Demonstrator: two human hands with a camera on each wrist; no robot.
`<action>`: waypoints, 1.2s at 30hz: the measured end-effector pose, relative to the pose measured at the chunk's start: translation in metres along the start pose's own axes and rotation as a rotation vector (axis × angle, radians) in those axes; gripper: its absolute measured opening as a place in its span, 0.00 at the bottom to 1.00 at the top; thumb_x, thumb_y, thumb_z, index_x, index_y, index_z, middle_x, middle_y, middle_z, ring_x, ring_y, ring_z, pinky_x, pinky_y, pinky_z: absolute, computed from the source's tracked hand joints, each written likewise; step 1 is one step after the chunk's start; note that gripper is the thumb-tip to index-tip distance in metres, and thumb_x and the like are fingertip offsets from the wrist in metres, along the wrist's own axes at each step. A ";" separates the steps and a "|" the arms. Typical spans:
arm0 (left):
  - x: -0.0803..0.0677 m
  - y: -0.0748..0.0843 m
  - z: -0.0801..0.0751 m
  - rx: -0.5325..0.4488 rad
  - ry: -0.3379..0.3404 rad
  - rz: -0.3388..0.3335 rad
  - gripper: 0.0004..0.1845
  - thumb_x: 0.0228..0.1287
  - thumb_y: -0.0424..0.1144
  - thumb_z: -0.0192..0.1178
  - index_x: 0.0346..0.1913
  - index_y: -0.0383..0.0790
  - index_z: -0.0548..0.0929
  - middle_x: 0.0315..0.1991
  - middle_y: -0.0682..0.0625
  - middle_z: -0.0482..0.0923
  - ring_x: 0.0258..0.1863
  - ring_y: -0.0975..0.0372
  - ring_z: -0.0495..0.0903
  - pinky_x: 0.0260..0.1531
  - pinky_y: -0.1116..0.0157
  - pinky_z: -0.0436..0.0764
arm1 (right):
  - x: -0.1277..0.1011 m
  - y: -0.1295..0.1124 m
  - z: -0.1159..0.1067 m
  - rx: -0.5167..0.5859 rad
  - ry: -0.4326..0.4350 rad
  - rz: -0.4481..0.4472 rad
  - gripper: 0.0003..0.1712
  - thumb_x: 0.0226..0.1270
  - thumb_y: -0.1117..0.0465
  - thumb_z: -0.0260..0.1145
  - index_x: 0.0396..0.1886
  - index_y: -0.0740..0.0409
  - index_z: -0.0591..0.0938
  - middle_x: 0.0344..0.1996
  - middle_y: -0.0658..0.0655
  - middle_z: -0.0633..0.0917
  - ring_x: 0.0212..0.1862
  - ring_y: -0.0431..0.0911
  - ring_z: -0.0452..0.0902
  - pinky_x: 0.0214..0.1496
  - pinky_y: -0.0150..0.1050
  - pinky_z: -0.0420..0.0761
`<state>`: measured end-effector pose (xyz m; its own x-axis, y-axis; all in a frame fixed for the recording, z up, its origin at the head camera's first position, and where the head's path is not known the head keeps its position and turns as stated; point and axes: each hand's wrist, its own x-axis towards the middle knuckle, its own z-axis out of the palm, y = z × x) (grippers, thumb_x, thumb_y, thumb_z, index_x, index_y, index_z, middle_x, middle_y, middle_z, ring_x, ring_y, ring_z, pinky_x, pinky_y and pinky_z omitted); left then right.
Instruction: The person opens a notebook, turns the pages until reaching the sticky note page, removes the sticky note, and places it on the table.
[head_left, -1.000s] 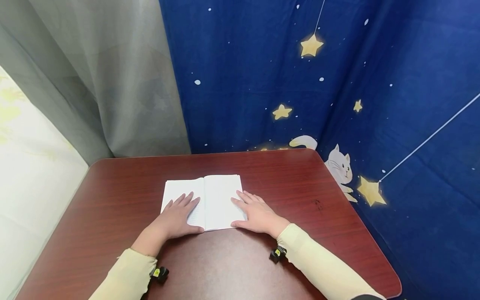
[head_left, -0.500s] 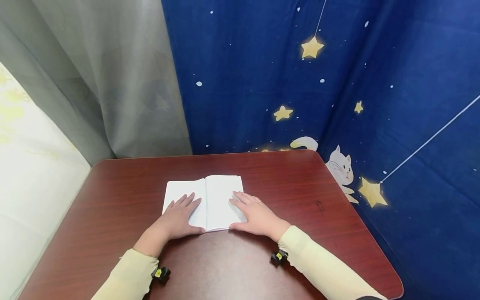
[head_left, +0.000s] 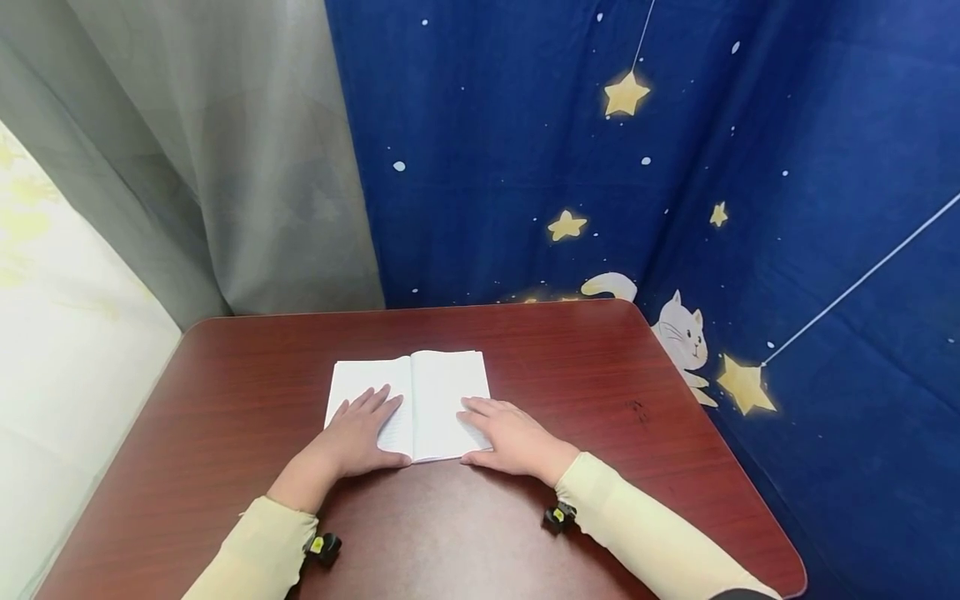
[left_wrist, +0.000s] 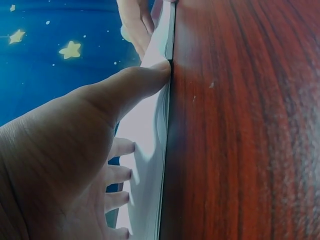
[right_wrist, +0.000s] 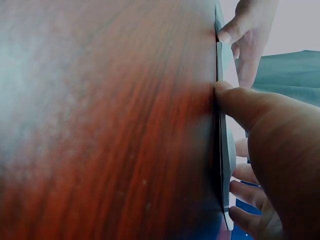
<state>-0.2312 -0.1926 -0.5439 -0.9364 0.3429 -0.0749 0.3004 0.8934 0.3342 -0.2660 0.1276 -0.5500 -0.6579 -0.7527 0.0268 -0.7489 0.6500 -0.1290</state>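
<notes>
An open notebook [head_left: 444, 400] with white pages, faintly lined on the left one, lies on the table in the head view. My left hand [head_left: 352, 440] rests on the left page with fingers spread, and its thumb lies by the spine at the near edge. On the right page rests my right hand [head_left: 517, 437], fingers stretched toward the middle and thumb at the near edge. From the left wrist, the left thumb [left_wrist: 145, 80] presses at the page edge, where the stack looks thin. The right wrist view shows the right thumb [right_wrist: 232, 97] at the cover's edge.
The red-brown wooden table [head_left: 585, 358] has rounded corners. Behind it hang a grey curtain [head_left: 285, 167] and a blue curtain [head_left: 487, 125] with stars and a cat. A white sheet [head_left: 67, 358] hangs at the left. Each cuff carries a small black camera [head_left: 558, 517].
My right hand has slid slightly nearer along the right page, its fingers lying lower on it. The left hand stays in place on the left page.
</notes>
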 end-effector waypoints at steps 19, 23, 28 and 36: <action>0.000 -0.002 0.001 -0.003 0.004 0.009 0.60 0.58 0.72 0.75 0.84 0.38 0.69 0.86 0.32 0.59 0.85 0.34 0.57 0.78 0.27 0.56 | -0.001 -0.006 -0.005 -0.038 -0.003 -0.019 0.42 0.77 0.35 0.71 0.81 0.53 0.78 0.81 0.57 0.74 0.82 0.51 0.68 0.83 0.45 0.68; 0.000 -0.002 0.001 0.004 0.001 0.005 0.61 0.58 0.73 0.75 0.85 0.39 0.68 0.86 0.33 0.58 0.85 0.35 0.57 0.79 0.28 0.56 | -0.002 -0.008 -0.007 -0.027 -0.012 -0.017 0.40 0.78 0.35 0.71 0.79 0.52 0.79 0.81 0.57 0.74 0.82 0.51 0.69 0.82 0.46 0.69; 0.000 -0.003 0.002 0.005 -0.001 0.001 0.61 0.58 0.73 0.75 0.85 0.39 0.68 0.86 0.33 0.58 0.85 0.35 0.57 0.79 0.28 0.56 | -0.003 -0.010 -0.009 -0.006 0.001 -0.020 0.35 0.78 0.36 0.72 0.75 0.51 0.84 0.78 0.57 0.77 0.80 0.50 0.72 0.80 0.45 0.71; 0.000 -0.002 0.000 -0.004 0.004 0.009 0.61 0.58 0.73 0.75 0.85 0.38 0.68 0.86 0.33 0.58 0.85 0.35 0.57 0.78 0.28 0.56 | -0.007 -0.010 -0.010 -0.003 0.023 -0.050 0.29 0.80 0.41 0.71 0.70 0.52 0.86 0.76 0.56 0.80 0.78 0.50 0.75 0.79 0.44 0.73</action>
<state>-0.2317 -0.1944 -0.5447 -0.9343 0.3500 -0.0682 0.3084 0.8891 0.3382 -0.2549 0.1272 -0.5389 -0.6209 -0.7819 0.0560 -0.7814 0.6116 -0.1242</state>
